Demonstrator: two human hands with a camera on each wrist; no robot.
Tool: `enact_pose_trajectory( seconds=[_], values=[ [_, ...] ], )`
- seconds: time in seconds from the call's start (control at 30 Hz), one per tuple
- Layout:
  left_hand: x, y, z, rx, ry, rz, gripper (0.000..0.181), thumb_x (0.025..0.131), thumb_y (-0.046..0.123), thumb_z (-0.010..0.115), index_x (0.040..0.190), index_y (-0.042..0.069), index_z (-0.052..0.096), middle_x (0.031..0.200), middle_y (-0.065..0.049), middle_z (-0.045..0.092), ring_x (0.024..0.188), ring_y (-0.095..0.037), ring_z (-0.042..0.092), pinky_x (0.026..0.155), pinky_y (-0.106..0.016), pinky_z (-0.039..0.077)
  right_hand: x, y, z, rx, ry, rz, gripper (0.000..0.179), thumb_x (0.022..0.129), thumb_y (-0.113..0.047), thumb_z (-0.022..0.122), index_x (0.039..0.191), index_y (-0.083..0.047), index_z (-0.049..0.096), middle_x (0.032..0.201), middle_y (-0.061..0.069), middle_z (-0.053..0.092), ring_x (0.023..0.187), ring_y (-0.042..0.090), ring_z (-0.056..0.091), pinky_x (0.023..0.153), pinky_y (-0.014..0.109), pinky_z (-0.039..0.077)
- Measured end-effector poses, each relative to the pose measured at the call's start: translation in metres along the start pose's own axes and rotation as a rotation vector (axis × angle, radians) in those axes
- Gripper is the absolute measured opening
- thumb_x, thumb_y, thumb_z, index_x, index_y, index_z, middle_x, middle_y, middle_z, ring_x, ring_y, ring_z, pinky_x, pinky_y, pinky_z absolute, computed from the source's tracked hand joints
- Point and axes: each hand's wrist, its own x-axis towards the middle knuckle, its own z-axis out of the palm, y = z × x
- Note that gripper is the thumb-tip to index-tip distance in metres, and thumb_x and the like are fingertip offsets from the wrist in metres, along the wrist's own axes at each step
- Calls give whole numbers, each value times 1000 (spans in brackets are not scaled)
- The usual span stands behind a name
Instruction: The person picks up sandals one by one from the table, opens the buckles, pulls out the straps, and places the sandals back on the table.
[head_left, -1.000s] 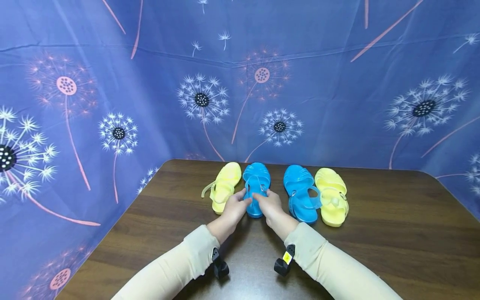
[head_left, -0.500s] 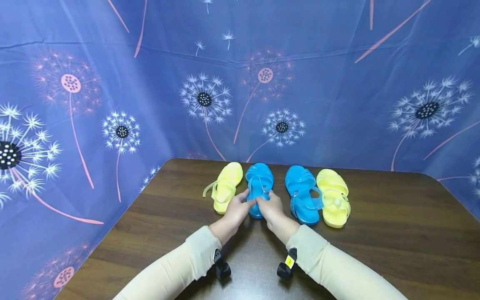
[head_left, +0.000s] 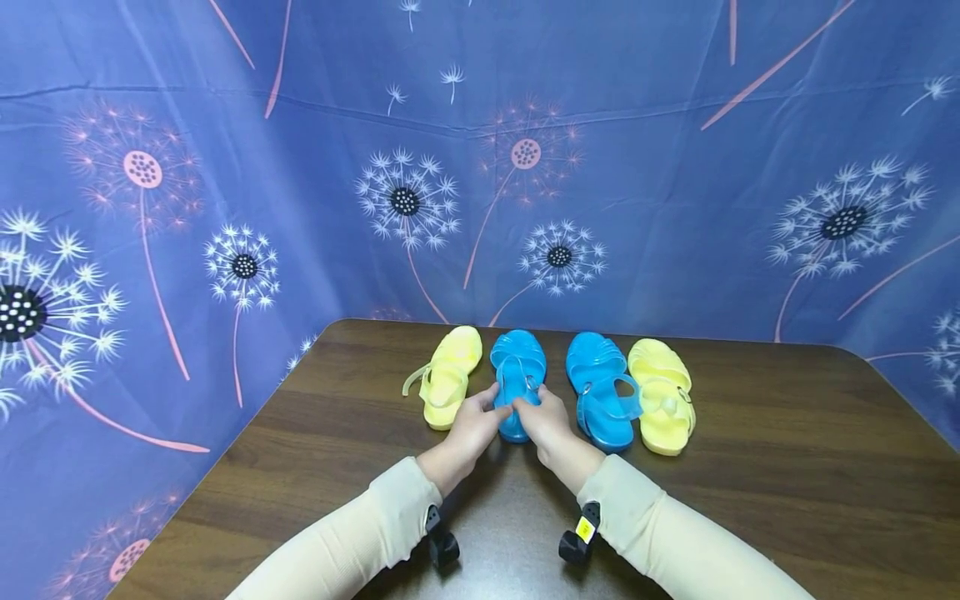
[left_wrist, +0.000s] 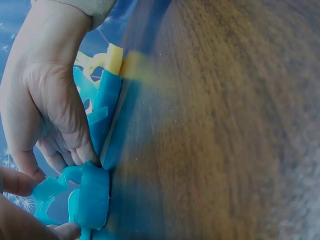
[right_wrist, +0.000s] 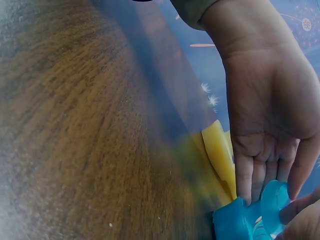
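Four-in-a-row is not counted here; a blue sandal (head_left: 518, 354) lies left of centre, toe toward the back wall, between my two hands. My left hand (head_left: 471, 429) holds its left side and strap, fingers along the sandal (left_wrist: 95, 197) in the left wrist view. From the right, my right hand (head_left: 549, 427) grips the same sandal, thumb by the raised strap (right_wrist: 274, 205). Both thumbs almost meet over the heel. The exact fingertip contact is partly hidden. A second blue sandal (head_left: 604, 379) lies right of my right hand, its strap standing up.
A yellow sandal (head_left: 452, 367) with a loose strap lies left of the held one. Another yellow sandal (head_left: 663, 392) sits at the right, against the second blue sandal. The brown wooden table (head_left: 787, 467) meets a blue dandelion-print cloth (head_left: 660, 167) at the back.
Both hands stay on the same blue sandal with barely any movement. The whole head view shifts slightly; the other sandals keep their places.
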Motion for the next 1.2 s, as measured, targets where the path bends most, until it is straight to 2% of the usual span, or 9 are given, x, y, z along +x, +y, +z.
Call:
enact_pose_trajectory(
  seconds=[0.67, 0.93, 1.2],
  values=[
    [-12, -1, 1, 3, -18, 0, 57, 94, 15, 58, 145, 0, 40, 152, -18, 38, 142, -34, 32, 114, -51, 32, -14, 4, -3, 16, 0, 7, 72, 98, -19, 50, 153, 2, 10, 159, 26, 10, 145, 45, 12, 115, 59, 21],
    [-16, 0, 2, 22, -5, -15, 54, 94, 15, 58, 144, 2, 42, 150, -18, 41, 141, -35, 33, 114, -51, 31, -19, 4, -3, 19, 7, 21, 71, 99, -20, 50, 154, 0, 9, 159, 26, 10, 145, 45, 13, 115, 59, 21],
    [-26, 1, 3, 11, 1, -8, 52, 94, 11, 57, 143, 0, 44, 150, -19, 41, 142, -35, 33, 115, -51, 29, -29, 7, -3, 38, 2, 17, 71, 98, -19, 49, 153, 2, 9, 158, 29, 11, 145, 46, 14, 114, 60, 21]
  ],
)
